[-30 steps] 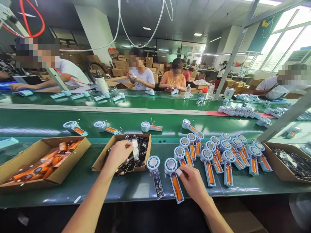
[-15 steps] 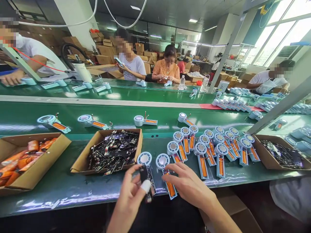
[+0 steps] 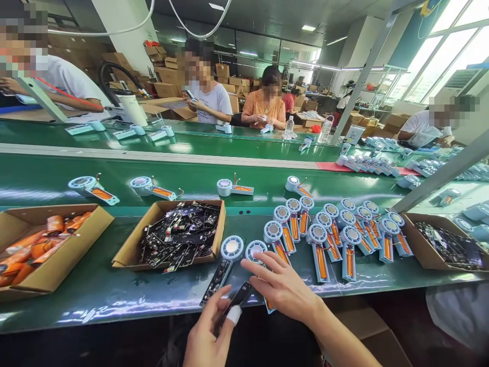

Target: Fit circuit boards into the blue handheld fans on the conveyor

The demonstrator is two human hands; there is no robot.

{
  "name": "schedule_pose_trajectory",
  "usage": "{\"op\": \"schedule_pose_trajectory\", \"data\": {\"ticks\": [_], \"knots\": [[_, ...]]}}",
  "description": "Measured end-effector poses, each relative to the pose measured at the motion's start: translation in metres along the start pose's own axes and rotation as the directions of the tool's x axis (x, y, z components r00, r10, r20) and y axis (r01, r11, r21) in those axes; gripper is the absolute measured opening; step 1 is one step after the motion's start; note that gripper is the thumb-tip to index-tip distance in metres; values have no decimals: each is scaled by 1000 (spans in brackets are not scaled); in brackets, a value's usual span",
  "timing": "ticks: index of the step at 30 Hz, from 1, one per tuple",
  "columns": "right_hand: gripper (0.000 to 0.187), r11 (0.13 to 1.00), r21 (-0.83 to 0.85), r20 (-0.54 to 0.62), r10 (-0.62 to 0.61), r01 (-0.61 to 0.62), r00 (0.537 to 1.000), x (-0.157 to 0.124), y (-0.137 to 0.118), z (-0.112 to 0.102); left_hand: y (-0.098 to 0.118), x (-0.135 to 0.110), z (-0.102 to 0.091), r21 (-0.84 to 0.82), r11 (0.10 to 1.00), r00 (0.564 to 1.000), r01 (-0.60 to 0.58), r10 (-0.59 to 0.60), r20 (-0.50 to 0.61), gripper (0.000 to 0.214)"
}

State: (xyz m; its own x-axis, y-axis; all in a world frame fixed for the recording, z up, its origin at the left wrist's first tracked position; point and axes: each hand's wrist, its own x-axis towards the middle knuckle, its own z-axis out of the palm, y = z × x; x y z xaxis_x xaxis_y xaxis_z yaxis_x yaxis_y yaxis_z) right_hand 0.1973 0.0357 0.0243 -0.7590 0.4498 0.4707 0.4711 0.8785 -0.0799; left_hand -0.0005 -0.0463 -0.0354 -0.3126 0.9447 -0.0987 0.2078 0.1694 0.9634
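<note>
Swung round since half a second ago: the long black circuit board (image 3: 241, 294) now slants up towards the right hand (image 3: 284, 285), and the light-blue plastic unit with a round vented head and board-covered handle (image 3: 222, 267) has turned that handle from down-right to down-left. Left hand (image 3: 206, 336), a white cover (image 3: 234, 314) on its thumb, is clamped on the circuit board, nearer and to the right of the open brown cardboard box heaped with black boards (image 3: 132, 250). Fingers spread, the right hand hovers at the board's upper end; whether they touch, I can't tell. Behind those fingers, right of the board box, a second light-blue unit (image 3: 255, 250) is mostly hidden. Left of the board box sits a brown cardboard box of orange wrapped cylinders (image 3: 76, 250); well to its right lies a cluster of light-blue units with orange-filled handles (image 3: 317, 233). Just beyond the board box, four similar units (image 3: 224, 187) rest spaced out along a glossy green belt (image 3: 191, 171). Farther still, past a pale dividing strip (image 3: 183, 159), a person in an orange top (image 3: 263, 107) sits working with both hands.
</note>
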Motion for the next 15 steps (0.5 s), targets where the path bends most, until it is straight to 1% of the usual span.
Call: {"op": "schedule_pose_trajectory", "data": {"ticks": [2, 3, 4, 5, 6, 7, 9, 10, 11, 12, 15], "knots": [[20, 995, 96, 69, 15, -22, 997, 2, 2, 1, 2, -1, -7, -6, 1000, 999, 13, -14, -48, 47], [20, 986, 159, 106, 40, -57, 994, 3, 3, 3, 4, -1, -11, 31, 1000, 996, 6, -3, -89, 44], [22, 968, 223, 134, 86, -115, 987, 4, 4, 4, 5, -1, -15, 95, 995, 992, -1, 13, -126, 38], [25, 937, 290, 149, 157, -195, 976, 4, 4, 6, 8, -1, -18, 166, 986, 989, -10, 35, -146, 31], [28, 889, 356, 157, 247, -288, 956, 4, 4, 8, 11, -1, -22, 225, 974, 987, -26, 61, -147, 24], [27, 824, 418, 162, 345, -381, 924, 4, 3, 11, 15, 0, -24, 261, 964, 987, -51, 88, -131, 19], [19, 680, 518, 168, 514, -519, 841, 4, 0, 16, 25, 1, -26, 255, 960, 988, -112, 134, -71, 12], [14, 619, 553, 170, 571, -557, 803, 4, -1, 18, 29, 2, -26, 223, 966, 989, -134, 145, -35, 12], [11, 577, 581, 169, 604, -574, 779, 3, -2, 19, 33, 2, -24, 186, 973, 990, -137, 141, -12, 13], [11, 552, 605, 167, 617, -574, 769, 3, -2, 20, 36, 3, -21, 153, 981, 993, -119, 121, -5, 15], [17, 529, 663, 160, 592, -531, 790, -1, -1, 21, 37, 9, -10, 70, 997, 999, -32, 34, -33, 22]]}}
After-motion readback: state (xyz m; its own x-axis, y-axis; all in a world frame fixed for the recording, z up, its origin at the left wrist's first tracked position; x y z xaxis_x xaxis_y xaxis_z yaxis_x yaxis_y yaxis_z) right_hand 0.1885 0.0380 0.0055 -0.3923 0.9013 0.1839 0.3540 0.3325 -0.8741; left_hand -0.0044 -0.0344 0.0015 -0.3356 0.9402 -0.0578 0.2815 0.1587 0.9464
